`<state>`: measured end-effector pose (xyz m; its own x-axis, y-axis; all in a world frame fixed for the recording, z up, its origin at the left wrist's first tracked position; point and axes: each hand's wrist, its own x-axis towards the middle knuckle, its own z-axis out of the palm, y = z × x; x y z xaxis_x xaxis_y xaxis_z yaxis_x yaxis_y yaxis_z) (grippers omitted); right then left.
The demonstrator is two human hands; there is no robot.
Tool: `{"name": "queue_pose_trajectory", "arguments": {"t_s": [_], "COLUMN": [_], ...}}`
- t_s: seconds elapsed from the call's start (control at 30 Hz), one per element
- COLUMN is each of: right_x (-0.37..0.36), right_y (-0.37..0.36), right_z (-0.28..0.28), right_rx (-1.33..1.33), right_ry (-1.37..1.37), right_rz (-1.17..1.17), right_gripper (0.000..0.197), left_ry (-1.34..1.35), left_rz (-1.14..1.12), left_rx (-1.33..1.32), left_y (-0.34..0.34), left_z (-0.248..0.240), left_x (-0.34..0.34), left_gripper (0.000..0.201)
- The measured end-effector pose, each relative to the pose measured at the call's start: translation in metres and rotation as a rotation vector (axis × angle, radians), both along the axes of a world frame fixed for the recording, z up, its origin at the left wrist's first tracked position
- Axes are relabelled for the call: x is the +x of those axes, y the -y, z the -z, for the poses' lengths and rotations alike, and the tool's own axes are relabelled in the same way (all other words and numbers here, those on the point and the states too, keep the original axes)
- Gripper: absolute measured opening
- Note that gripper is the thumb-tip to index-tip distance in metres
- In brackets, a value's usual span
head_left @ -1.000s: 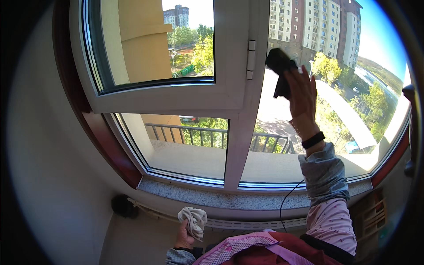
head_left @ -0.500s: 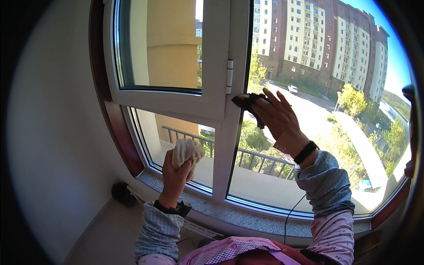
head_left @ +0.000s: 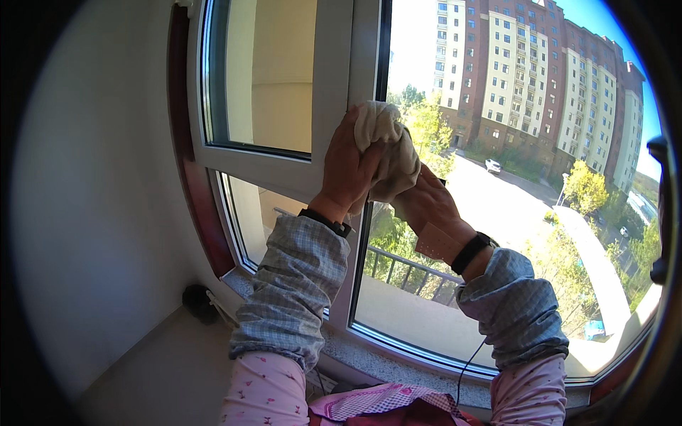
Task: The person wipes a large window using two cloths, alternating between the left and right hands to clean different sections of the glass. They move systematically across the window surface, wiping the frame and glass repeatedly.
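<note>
My left hand [head_left: 344, 163] is closed round a crumpled beige cloth [head_left: 389, 145], held up in front of the window's mullion [head_left: 364, 64]. Close beside it, my right hand [head_left: 430, 202] reaches up from the right with its fingers mostly hidden behind the cloth. A small dark bit shows near its knuckles, too little to name. Whether the right hand also grips the cloth cannot be made out. To the left of the hands is a white-framed window sash [head_left: 256, 160], and to the right a large glass pane [head_left: 511, 192].
Below the window runs a speckled stone sill [head_left: 376, 366]. A thin dark cable [head_left: 470, 361] hangs at its right part. A dark round object with a pale handle [head_left: 201, 302] lies on the floor by the left wall [head_left: 92, 213]. Outside stands a metal railing [head_left: 408, 270].
My left hand has moved up and right with the cloth, to the mullion beside my right hand. The dark piece under my right fingers is now mostly hidden; that hand sits slightly lower.
</note>
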<state>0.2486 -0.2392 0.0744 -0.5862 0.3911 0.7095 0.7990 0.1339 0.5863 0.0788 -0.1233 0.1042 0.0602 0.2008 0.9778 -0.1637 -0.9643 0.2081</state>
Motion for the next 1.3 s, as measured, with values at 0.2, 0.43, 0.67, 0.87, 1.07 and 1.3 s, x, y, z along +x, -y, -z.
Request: {"name": "queue_pose_trajectory", "arguments": {"t_s": [0.2, 0.43, 0.67, 0.87, 1.07, 1.3], "right_x": [0.013, -0.008, -0.009, 0.001, -0.012, 0.011], "right_y": [0.026, 0.030, -0.013, -0.045, -0.057, -0.047], "right_z": [-0.101, -0.155, -0.172, -0.262, -0.303, -0.279], "right_rx": [0.035, 0.130, 0.187, 0.388, 0.524, 0.522], "right_ry": [0.107, -0.016, 0.162, 0.109, -0.015, 0.062], "right_rz": [0.237, 0.323, 0.209, 0.225, 0.285, 0.366], "right_gripper": [0.037, 0.048, 0.045, 0.065, 0.063, 0.059], "left_ry": [-0.019, 0.006, 0.086, 0.083, 0.104, 0.126], "left_rz": [-0.033, 0.199, -0.052, -0.027, -0.130, -0.208], "left_rx": [-0.055, -0.251, -0.050, -0.109, 0.028, 0.037], "left_y": [-0.019, -0.035, -0.040, -0.027, -0.041, -0.043], "left_z": [-0.001, 0.000, 0.004, 0.000, 0.005, 0.007], "left_x": [0.006, 0.000, 0.011, 0.010, 0.014, 0.018], "left_gripper": [0.065, 0.070, 0.071, 0.059, 0.070, 0.066]}}
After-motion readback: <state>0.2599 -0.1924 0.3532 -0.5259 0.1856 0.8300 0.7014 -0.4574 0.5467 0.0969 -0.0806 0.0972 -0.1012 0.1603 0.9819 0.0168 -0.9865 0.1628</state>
